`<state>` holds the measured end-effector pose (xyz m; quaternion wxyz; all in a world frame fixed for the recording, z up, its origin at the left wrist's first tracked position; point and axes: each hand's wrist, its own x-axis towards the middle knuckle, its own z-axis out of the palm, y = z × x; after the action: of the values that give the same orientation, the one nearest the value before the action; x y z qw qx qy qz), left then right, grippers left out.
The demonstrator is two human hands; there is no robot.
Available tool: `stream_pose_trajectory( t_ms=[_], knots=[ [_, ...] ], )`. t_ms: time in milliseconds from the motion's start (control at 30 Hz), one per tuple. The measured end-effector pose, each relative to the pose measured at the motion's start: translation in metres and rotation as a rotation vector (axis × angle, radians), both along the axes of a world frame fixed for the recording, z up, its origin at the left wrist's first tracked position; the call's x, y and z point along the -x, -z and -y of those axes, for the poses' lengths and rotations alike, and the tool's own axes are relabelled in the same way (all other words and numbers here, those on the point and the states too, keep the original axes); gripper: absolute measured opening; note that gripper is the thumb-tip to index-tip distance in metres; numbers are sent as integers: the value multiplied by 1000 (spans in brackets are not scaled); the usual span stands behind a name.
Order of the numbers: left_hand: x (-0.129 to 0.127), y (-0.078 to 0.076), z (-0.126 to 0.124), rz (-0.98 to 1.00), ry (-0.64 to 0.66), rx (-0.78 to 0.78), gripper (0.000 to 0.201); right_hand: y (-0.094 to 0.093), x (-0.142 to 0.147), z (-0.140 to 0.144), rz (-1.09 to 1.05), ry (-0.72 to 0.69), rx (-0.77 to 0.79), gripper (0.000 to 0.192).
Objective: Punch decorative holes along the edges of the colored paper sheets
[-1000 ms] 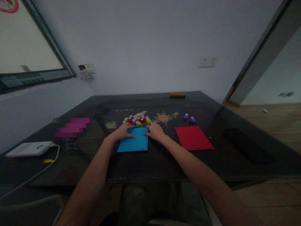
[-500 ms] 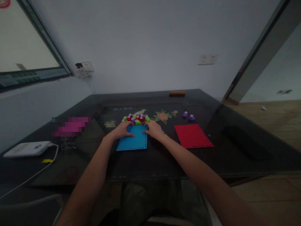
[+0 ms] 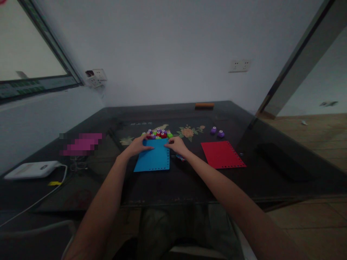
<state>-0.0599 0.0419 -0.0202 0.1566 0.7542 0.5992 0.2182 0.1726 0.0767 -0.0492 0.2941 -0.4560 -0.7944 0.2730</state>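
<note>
A blue sheet (image 3: 153, 159) with punched holes along its right and near edges lies in front of me, its far edge lifted a little. My left hand (image 3: 138, 145) grips its far left part, thumb on top and fingers over the far edge. At the far right corner, my right hand (image 3: 176, 145) pinches the sheet's edge between thumb and curled fingers. Just beyond the sheet sits a cluster of small red, green and purple toys with eyes (image 3: 158, 134), partly hidden by the sheet and left hand. A small multicoloured item (image 3: 180, 157) lies below my right wrist.
A red punched sheet (image 3: 222, 155) lies to the right, with two purple eyed toys (image 3: 217, 131) behind it. Farther right is a dark flat object (image 3: 283, 161). On the left are a white device with a cable (image 3: 31, 170) and a blurred pink item (image 3: 82, 144).
The blue sheet's far edge has risen slightly. My right hand's fingers have curled in at its corner, and more of the multicoloured item shows beside my right wrist.
</note>
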Motion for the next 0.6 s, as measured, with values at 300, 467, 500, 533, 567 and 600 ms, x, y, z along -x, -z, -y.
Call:
stream_pose_trajectory(
  t_ms=[300, 467, 500, 533, 567, 600],
  knots=[
    [-8, -11, 4, 603, -248, 50, 44, -5, -11, -6, -464, -34, 224, 17],
    [-24, -9, 13, 934, -201, 305, 49, -12, -20, -13, -627, 8, 245, 18],
    [-28, -9, 14, 954, -186, 342, 49, -13, -23, -15, -653, 33, 241, 19],
    [-31, -9, 16, 965, -170, 375, 50, -14, -25, -17, -680, 57, 236, 20],
    [-33, -8, 17, 969, -156, 403, 50, -15, -27, -18, -707, 78, 231, 21],
    [-35, -7, 17, 970, -140, 427, 50, -15, -30, -19, -733, 93, 225, 22]
  ],
)
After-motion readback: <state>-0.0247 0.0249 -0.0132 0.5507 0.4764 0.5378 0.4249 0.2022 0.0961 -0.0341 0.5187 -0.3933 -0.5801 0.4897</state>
